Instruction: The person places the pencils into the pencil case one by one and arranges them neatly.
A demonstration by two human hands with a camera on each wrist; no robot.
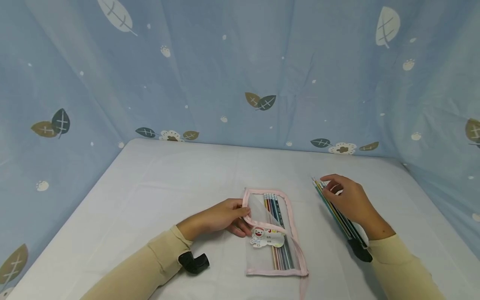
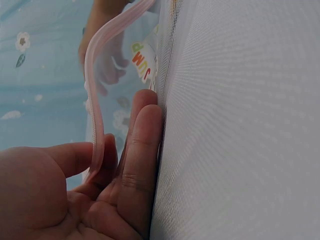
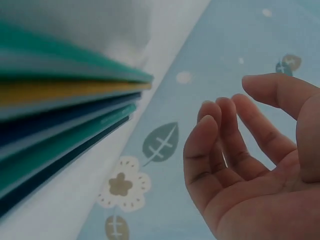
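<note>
A see-through mesh pencil case (image 1: 275, 273) with pink trim lies flat on the table, a cartoon "JUMP" label (image 1: 267, 237) across its middle. Several pencils (image 1: 286, 256) show inside it. My left hand (image 1: 226, 216) pinches the pink zip edge (image 2: 91, 75) between thumb and index finger, and the flap stands lifted. The other left fingers lie against the mesh. On the right lies a bundle of green, yellow and dark pencils (image 1: 330, 206). My right hand (image 1: 346, 198) is just over it, fingers loosely bent, with nothing between them in the right wrist view.
The table (image 1: 187, 175) has a white cover. Blue cloth (image 1: 225, 71) printed with leaves and flowers hangs at the back and both sides. A black wrist device (image 1: 193, 263) sits at the left sleeve, another (image 1: 360, 251) at the right.
</note>
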